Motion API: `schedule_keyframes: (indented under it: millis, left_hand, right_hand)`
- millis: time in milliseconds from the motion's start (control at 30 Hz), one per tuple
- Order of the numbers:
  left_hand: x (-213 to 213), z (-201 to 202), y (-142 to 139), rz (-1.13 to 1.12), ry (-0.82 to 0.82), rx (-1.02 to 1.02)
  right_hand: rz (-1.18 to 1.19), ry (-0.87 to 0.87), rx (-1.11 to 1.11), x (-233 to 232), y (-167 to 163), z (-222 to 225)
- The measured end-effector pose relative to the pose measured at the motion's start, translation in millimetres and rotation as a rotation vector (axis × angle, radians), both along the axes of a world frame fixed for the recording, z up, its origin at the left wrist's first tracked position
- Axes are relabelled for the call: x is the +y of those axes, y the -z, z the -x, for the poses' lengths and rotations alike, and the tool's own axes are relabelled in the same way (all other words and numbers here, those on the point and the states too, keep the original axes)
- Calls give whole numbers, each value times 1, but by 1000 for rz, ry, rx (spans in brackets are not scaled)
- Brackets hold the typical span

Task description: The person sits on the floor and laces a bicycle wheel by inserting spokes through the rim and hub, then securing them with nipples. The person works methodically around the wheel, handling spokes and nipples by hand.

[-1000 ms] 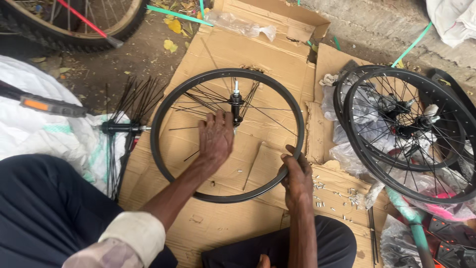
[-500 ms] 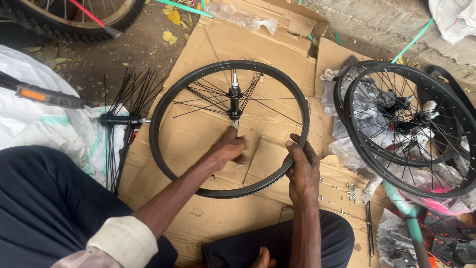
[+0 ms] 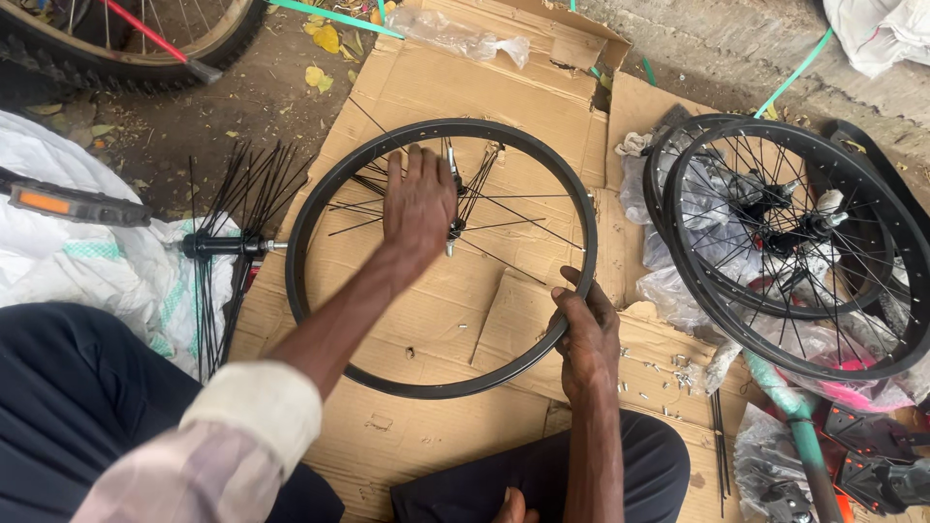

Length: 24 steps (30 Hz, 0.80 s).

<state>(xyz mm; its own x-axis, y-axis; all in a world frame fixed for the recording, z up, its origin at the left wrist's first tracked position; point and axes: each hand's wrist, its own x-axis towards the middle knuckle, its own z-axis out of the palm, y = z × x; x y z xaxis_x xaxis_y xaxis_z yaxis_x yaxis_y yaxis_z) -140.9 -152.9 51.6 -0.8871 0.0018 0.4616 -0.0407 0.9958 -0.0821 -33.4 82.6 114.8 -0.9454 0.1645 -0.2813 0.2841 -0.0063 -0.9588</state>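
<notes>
Here, a black bicycle rim [image 3: 320, 208] is lying flat on flattened cardboard [image 3: 542, 87] spread over the ground, in front of the seated person. The left hand [image 3: 418, 203] is reaching into the middle of the rim, fingers spread and resting over the hub [image 3: 453, 230] and the loose spokes [image 3: 513, 223] fanning from it; whether it is actually gripping anything under the palm cannot be told. The right hand [image 3: 585, 334] is closing around the rim's near right edge, fingers curled over the metal and clamped on it. To the left, just beside the rim, a second hub with a bundle of spokes [image 3: 225, 244] is lying across a white sack [image 3: 97, 271]. To the right, two laced wheels [image 3: 794, 242] are stacked on plastic wrapping, well apart from the hands. Small nipples [image 3: 668, 373] are lying scattered on the cardboard near the right hand. A tyred wheel [image 3: 116, 48] is showing at the top left.
</notes>
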Motion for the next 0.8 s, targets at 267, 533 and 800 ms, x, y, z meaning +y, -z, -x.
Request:
schedule_keyframes:
  millis: [267, 533, 800]
  left_hand:
    - [-30, -3, 0, -65, 136, -259]
    - [-28, 7, 4, 71, 180, 14]
    - [-14, 0, 6, -59, 139, -321]
  right_hand:
    - [-5, 16, -12, 1, 0, 1]
    - [-9, 10, -13, -1, 0, 1]
    - [94, 11, 11, 4, 8, 0]
